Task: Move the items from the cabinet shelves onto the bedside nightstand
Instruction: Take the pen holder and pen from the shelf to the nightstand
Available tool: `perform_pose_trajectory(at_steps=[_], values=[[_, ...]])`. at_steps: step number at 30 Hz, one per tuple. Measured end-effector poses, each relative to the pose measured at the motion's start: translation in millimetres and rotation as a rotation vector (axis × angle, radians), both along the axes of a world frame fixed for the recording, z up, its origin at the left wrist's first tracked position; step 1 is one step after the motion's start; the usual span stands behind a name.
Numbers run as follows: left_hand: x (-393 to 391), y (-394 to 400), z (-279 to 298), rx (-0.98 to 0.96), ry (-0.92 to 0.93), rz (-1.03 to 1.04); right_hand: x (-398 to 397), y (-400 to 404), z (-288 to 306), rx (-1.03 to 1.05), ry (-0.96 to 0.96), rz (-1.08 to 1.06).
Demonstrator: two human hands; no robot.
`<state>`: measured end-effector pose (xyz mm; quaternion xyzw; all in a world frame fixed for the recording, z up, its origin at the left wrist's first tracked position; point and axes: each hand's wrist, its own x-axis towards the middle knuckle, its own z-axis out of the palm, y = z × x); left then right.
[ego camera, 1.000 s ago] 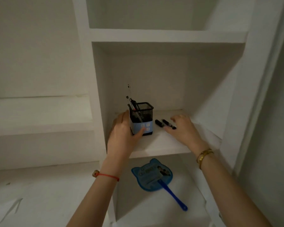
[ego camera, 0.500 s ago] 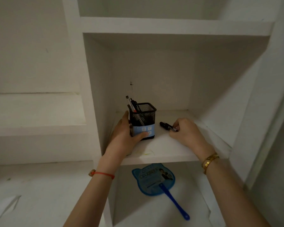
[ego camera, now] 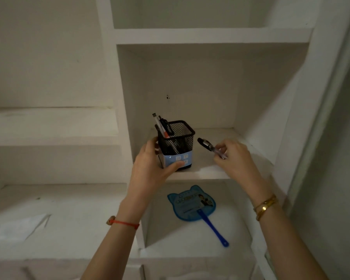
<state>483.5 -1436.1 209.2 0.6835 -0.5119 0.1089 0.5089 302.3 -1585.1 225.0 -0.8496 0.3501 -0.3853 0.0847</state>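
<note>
A black mesh pen holder (ego camera: 177, 141) with a blue label stands on the white cabinet shelf (ego camera: 206, 171), with several pens sticking out of it. My left hand (ego camera: 152, 168) wraps around its left side and front. My right hand (ego camera: 233, 158) holds a pen (ego camera: 209, 148) with a black cap, lifted off the shelf just right of the holder, cap pointing toward it. A blue cat-shaped hand fan (ego camera: 192, 205) with a blue handle lies on the shelf below.
White cabinet side walls close in the compartment on both sides. An upper shelf (ego camera: 210, 35) runs above. To the left are a white ledge (ego camera: 49, 126) and a lower white surface (ego camera: 59, 215). A frame edge (ego camera: 321, 118) stands at right.
My right hand closed on a pen that lay on the shelf and lifted it. My left hand kept its grip on the pen holder. The view shifted slightly.
</note>
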Motion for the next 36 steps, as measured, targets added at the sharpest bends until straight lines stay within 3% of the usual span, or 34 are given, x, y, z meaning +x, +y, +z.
perform_pose_trajectory(at_steps=[4, 12, 24, 36], values=[[-20.5, 43.5, -6.1, -0.003, 0.041, 0.017, -20.7, 47.2, -14.8, 0.033, -0.161, 0.100], [-73.9, 153.4, -55.2, 0.053, 0.112, 0.076, -68.5, 150.7, -74.1, 0.205, -0.273, 0.250], [-133.9, 299.8, -150.2, 0.184, 0.243, 0.203, -114.2, 274.6, -172.3, 0.420, -0.105, 0.355], [-164.2, 417.5, -198.8, 0.258, 0.307, 0.390, -101.1, 355.1, -216.0, 0.474, -0.001, 0.505]])
